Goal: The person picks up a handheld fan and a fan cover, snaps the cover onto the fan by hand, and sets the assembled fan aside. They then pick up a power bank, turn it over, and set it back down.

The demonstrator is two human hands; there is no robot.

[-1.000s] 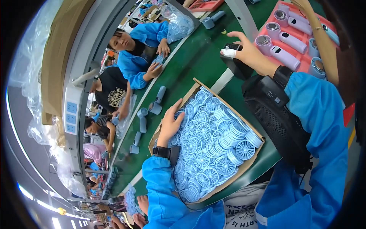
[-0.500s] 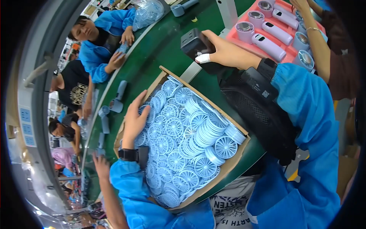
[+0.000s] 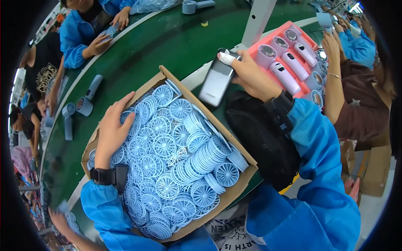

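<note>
A cardboard box [image 3: 240, 184] full of round light-blue fan grilles [image 3: 164, 144] sits before me on the green surface. My left hand [image 3: 115, 127] rests over the box's left side, fingers stretched out and thumb apart, touching the grilles without gripping one. Beyond the box's right side, my right hand [image 3: 251, 75] is wrapped round a black power bank [image 3: 217, 81], its glossy broad face showing. White tape covers one of that hand's digits. Just below the right hand lies a black mesh-sided bag [image 3: 261, 138], partly under my forearm.
A pink tray [image 3: 274, 39] of lilac and blue handheld fans stands at the far right, beside a co-worker's arm [image 3: 333, 83]. Loose blue fans [image 3: 86, 104] lie left. A grey post [image 3: 257, 23] rises behind the power bank. Other people work across the curved green table [image 3: 138, 46].
The power bank has turned in my right hand's grip from end-on to broad face showing, tilted downward. My left hand stays on the box. The whole view has shifted.
</note>
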